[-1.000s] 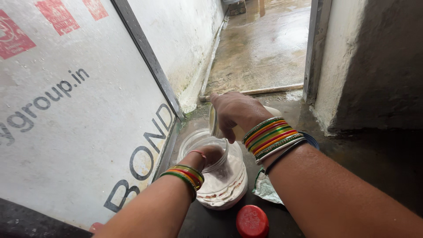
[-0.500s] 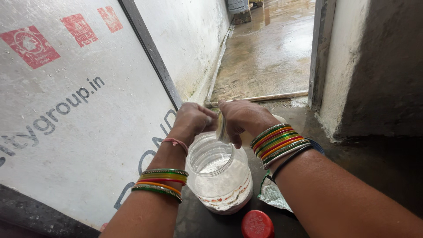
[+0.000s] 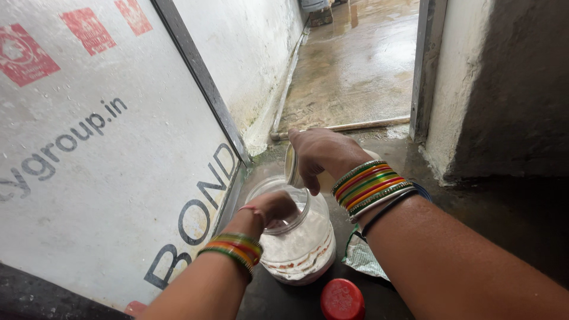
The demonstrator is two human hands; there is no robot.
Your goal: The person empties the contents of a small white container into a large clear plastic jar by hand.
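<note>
A clear plastic jar (image 3: 302,246) with white powder in its lower part stands on the dark floor. My left hand (image 3: 274,207) reaches down into the jar's wide mouth, the fingers hidden inside. My right hand (image 3: 320,155) holds a pale container (image 3: 291,169) tilted on its side just above the jar's far rim. Both wrists wear coloured bangles. A red round lid (image 3: 341,300) lies on the floor in front of the jar.
A white printed board (image 3: 101,154) with a grey frame leans at the left. A crumpled packet (image 3: 361,256) lies right of the jar. Beyond, a doorway opens to a wet concrete floor (image 3: 355,65). A white wall corner (image 3: 456,89) stands at the right.
My left hand dropped from beside the tilted container back into the jar's mouth. The right hand keeps the container tilted over the rim.
</note>
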